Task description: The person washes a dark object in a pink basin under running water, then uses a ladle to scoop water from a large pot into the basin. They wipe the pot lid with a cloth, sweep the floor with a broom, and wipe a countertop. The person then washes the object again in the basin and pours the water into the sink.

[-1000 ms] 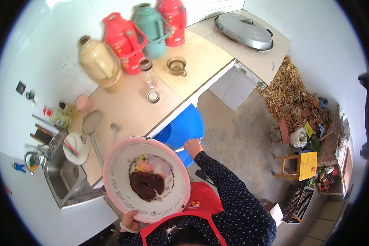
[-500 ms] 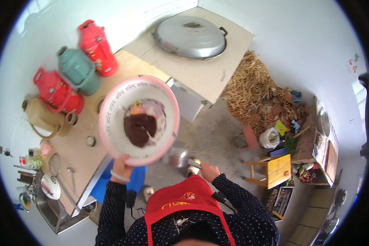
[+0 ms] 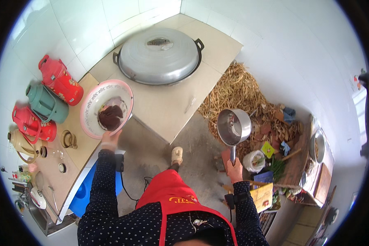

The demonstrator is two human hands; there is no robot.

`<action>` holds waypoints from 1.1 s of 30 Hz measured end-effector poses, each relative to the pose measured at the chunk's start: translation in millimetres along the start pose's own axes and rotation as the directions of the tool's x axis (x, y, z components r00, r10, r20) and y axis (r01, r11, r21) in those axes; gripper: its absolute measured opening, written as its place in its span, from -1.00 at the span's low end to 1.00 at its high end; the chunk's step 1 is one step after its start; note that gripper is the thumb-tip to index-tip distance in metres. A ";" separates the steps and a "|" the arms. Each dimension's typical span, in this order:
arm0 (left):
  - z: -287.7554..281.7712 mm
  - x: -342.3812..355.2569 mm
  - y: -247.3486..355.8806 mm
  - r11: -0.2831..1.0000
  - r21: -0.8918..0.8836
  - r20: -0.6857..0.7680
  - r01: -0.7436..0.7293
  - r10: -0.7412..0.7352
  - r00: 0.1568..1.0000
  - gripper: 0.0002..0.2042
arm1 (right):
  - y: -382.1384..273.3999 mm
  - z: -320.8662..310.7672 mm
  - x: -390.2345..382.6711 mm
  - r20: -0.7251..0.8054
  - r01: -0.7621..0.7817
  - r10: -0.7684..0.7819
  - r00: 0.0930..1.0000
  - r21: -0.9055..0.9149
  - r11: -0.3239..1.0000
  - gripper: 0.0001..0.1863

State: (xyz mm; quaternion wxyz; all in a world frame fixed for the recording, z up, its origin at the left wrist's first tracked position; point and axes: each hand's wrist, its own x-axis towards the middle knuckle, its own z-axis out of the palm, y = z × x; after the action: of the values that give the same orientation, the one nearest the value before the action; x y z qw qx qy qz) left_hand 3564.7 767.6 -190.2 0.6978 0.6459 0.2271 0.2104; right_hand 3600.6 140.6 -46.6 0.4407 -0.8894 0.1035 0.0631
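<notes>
My left hand (image 3: 111, 138) grips the near rim of a white enamel basin (image 3: 91, 114) with a pink edge. The basin tilts over the counter's corner. Inside lies a dark brown lump (image 3: 110, 117), which partly covers a coloured pattern at the bottom; I cannot tell what it is. Away to the right, my right hand (image 3: 235, 170) is closed round the handle of a metal saucepan (image 3: 234, 126). Its open top faces up, and it hangs in the air in front of the straw. Some reflections show in the pan; its contents are unclear.
A big wok under a domed metal lid (image 3: 159, 55) is set in the tiled stove top (image 3: 164, 110). Several thermos flasks (image 3: 55, 105) line the left counter (image 3: 69, 164). Straw (image 3: 233, 86) is heaped at right, near a yellow stool (image 3: 262, 197). A blue tub (image 3: 84, 192) stands below the counter.
The basin has moved left and farther from me, toward the counter. The saucepan has swung out to the right and up from low beside me. My body has shifted toward the stove.
</notes>
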 end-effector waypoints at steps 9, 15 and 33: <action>91.2 13.3 41.7 0.452 -0.888 -0.204 0.090 -0.560 0.803 -0.55 | -91.4 -3.5 209.0 0.275 -0.142 0.049 0.960 0.331 0.933 -0.87; 214.7 25.7 147.1 0.519 -0.669 0.051 0.532 -0.682 0.730 -0.57 | -196.5 -14.0 346.4 0.343 0.065 -0.264 0.901 0.495 0.866 -0.88; 458.1 461.3 130.0 0.513 -0.858 -0.255 -0.006 -0.417 0.872 -0.69 | -316.3 31.7 683.0 0.646 0.043 -0.261 0.717 0.334 0.942 -0.83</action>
State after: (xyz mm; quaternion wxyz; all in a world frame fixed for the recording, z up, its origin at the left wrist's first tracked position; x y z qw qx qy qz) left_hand 4207.2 679.2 -52.8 0.8713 0.1354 0.3237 0.3431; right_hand 4338.7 264.7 39.0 0.5788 -0.7331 -0.1315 0.3320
